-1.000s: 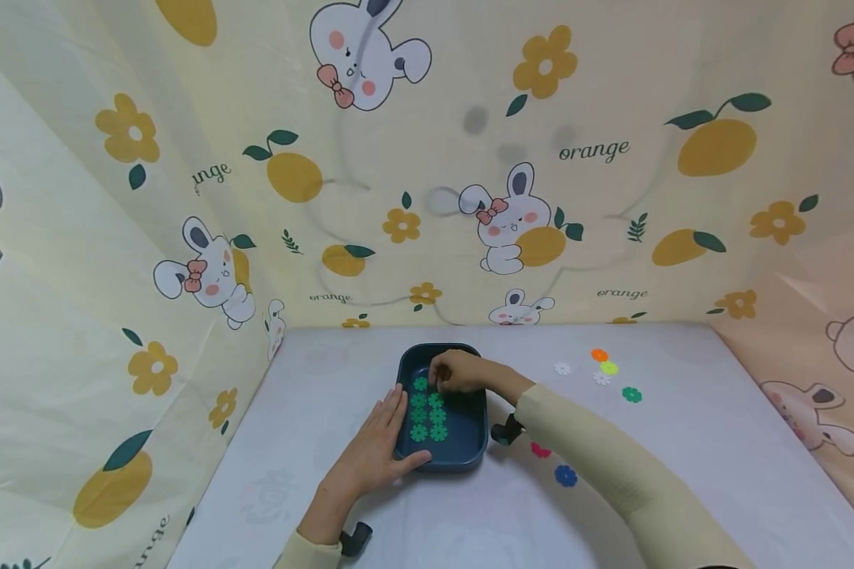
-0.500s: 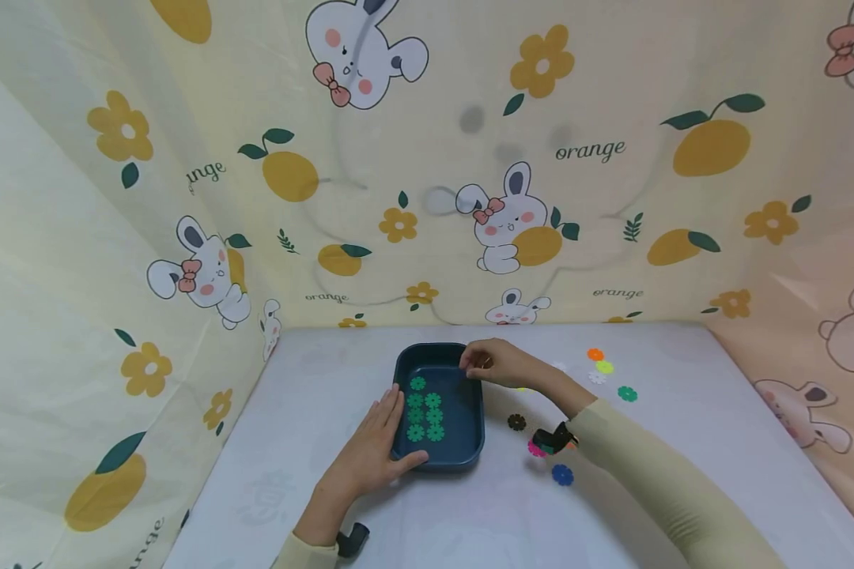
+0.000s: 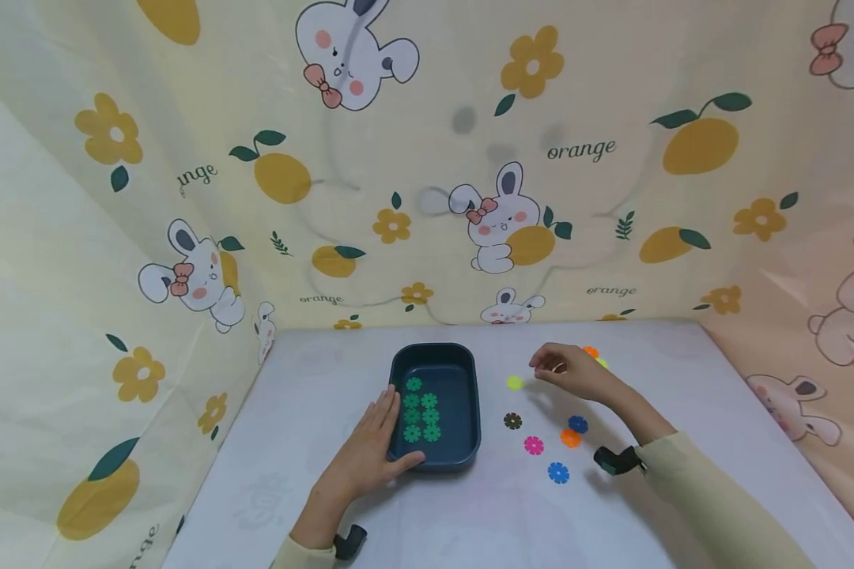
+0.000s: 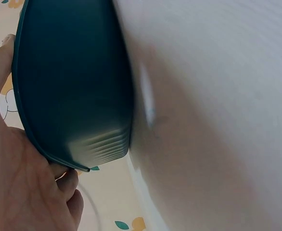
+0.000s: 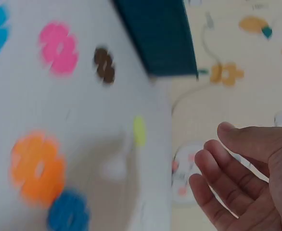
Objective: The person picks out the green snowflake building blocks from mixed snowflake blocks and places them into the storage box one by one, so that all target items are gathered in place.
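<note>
A dark blue rectangular tray (image 3: pixel 478 419) sits on the table with several green flower-shaped discs (image 3: pixel 430 415) in two columns on its left side. My left hand (image 3: pixel 370 450) rests against the tray's left rim, fingers extended along it and thumb at the near edge; the left wrist view shows this hand at the tray wall (image 4: pixel 73 96). To the right of the tray, my right hand (image 3: pixel 572 371) hovers above the table. In the right wrist view its fingers (image 5: pixel 215 166) are loosely bent with nothing between them. A yellow disc (image 3: pixel 515 383) lies just left of that hand.
Loose flower discs lie right of the tray: brown (image 3: pixel 513 421), pink (image 3: pixel 534 446), orange (image 3: pixel 571 438) and several others, including a blue disc (image 3: pixel 558 473) nearest me. Another orange disc (image 3: pixel 591 352) lies behind the right hand. A printed curtain (image 3: pixel 398 158) surrounds the table (image 3: pixel 313 379).
My right hand has left the tray's inside and moved right, over the loose discs. The yellow and brown discs have come into view. The left hand stays at the tray.
</note>
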Demonstrator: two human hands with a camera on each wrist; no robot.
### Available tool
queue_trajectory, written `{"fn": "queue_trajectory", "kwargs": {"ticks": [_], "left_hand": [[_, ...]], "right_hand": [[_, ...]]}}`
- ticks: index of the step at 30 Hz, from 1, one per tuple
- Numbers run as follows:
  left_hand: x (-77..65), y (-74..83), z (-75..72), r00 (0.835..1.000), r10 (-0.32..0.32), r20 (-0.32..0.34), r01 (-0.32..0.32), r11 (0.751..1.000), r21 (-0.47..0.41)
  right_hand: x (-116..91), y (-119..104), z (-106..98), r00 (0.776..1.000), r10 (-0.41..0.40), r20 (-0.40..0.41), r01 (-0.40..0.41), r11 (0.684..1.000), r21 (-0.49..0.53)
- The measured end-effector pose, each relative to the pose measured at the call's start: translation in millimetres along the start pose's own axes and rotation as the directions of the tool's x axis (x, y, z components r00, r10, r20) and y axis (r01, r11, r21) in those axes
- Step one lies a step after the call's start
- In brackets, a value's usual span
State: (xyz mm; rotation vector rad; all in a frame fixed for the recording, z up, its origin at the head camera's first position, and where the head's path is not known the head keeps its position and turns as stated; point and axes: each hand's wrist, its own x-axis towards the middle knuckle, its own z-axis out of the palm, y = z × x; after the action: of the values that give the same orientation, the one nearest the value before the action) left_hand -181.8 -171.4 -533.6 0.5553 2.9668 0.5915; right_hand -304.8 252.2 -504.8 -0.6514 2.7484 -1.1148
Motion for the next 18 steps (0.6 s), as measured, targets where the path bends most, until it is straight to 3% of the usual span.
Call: {"fn": "queue_trajectory", "kwargs": {"ticks": [10, 18], "left_hand": [[-0.4, -1.7, 2.7, 1.0, -0.005, 0.0, 0.005, 1.0, 0.003], [-0.5, -1.3, 2.4, 1.0, -0.004, -0.005, 0.004, 1.0, 0.006]], "right_hand": [[-43, 48, -29, 0.99, 0.071, -0.122, -0.08, 0.995, -0.067], [-64, 83, -43, 0.95, 0.29, -0.117, -0.298, 0.953, -0.058]]}}
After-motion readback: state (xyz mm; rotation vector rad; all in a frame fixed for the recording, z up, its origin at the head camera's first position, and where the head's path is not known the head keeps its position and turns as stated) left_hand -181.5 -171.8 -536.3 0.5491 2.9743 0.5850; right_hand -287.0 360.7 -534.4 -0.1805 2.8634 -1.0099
